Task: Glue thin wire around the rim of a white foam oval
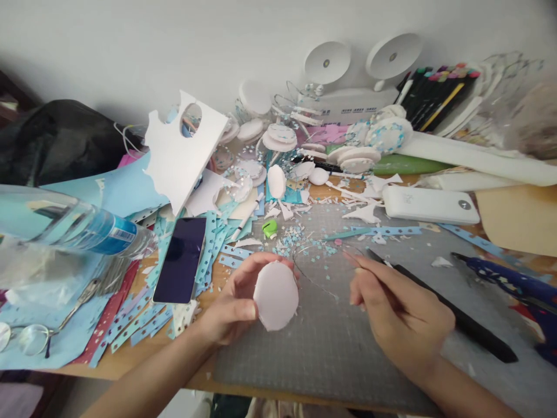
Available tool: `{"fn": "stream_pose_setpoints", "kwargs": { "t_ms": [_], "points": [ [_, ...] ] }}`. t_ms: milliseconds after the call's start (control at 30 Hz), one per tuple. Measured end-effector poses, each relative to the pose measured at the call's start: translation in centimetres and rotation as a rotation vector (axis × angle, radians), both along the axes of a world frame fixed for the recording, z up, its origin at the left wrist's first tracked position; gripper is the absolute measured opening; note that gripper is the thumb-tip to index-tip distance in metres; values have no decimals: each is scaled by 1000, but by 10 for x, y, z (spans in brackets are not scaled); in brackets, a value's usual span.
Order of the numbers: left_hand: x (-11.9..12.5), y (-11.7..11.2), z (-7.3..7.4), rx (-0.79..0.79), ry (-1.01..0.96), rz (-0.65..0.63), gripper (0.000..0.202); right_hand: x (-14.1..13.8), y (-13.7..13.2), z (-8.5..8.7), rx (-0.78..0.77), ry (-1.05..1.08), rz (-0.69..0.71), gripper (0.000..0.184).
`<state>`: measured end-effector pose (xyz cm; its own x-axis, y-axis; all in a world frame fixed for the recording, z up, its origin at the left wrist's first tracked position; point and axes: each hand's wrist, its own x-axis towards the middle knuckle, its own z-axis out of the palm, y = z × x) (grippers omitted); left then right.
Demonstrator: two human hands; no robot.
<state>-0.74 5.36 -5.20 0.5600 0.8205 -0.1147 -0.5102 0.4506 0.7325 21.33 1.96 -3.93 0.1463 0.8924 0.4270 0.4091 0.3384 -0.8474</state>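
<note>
My left hand (232,307) grips a round white foam disc (277,297) by its edge, thumb on the near face and fingers behind. A thin silvery wire (314,284) curves in a loop beside the disc and reaches toward my right hand (391,313). The fingertips of that hand are pinched together at the wire's far side; the exact grip is partly hidden. Both hands are above a grey cutting mat (331,354). Small blue star cutouts (300,238) lie scattered behind the hands.
A phone (180,261), a water bottle (108,229) and glasses (32,339) lie at left. Finished-looking white discs with stars (387,136) crowd the back. At right are a white power bank (430,204), a black knife-like tool (470,331) and a dark blue glue gun (505,278).
</note>
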Motion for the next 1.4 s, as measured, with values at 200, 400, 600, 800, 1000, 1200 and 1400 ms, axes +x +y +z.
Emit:
{"fn": "stream_pose_setpoints", "kwargs": {
  "t_ms": [200, 400, 600, 800, 1000, 1200, 1400],
  "points": [
    [1, 0, -1, 11, 20, -4, 59, 0, 1, 0, -32, 83, 84, 42],
    [0, 1, -2, -12, 3, -19, 59, 1, 6, -1, -212, 425, 272, 29],
    [-1, 0, 0, -17, -21, -23, 58, 3, 10, -4, -326, 613, 357, 25],
    [0, 1, 2, -14, -55, -18, 57, 3, 10, -6, -313, 624, 371, 24],
    [-1, 1, 1, -20, -83, -16, 57, 2, 11, -6, -328, 634, 358, 23],
    [-1, 0, -1, -29, -105, -32, 59, 1, 15, -4, -305, 674, 328, 24],
    [-3, 1, -4, -65, -168, -68, 62, 0, 18, -7, -301, 688, 300, 24]
  ]
}}
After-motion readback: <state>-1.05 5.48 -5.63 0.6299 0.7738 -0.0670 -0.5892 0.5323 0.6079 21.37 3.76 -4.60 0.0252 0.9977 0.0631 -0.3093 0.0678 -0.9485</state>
